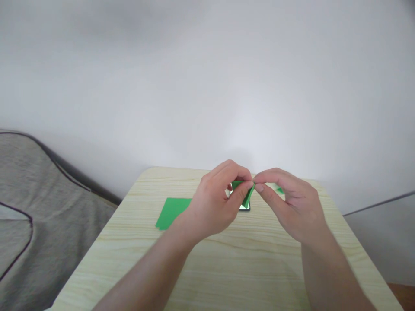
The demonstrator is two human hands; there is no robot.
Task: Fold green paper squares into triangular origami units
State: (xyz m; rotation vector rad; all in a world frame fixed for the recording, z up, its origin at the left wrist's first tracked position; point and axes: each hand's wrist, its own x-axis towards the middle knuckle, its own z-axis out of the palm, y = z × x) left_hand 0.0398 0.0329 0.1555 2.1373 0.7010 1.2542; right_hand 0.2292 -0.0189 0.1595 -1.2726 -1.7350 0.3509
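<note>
Forearms (152, 272), left hand (212, 203) and right hand (293, 205) pinching folded green paper (248, 198), long edge slanting down-left

No text can be read; what seems a phone (245, 209) is mostly hidden.

The person's bare forearms (147, 274) angle inward; the left grip (215, 201) and right grip (293, 205) pinch close together, thumbs (240, 194) opposing bent fingers (270, 174).

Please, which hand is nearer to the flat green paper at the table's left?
Left. The left hand is just right of the flat green paper, partly hiding it; the right hand is farther right.
</note>
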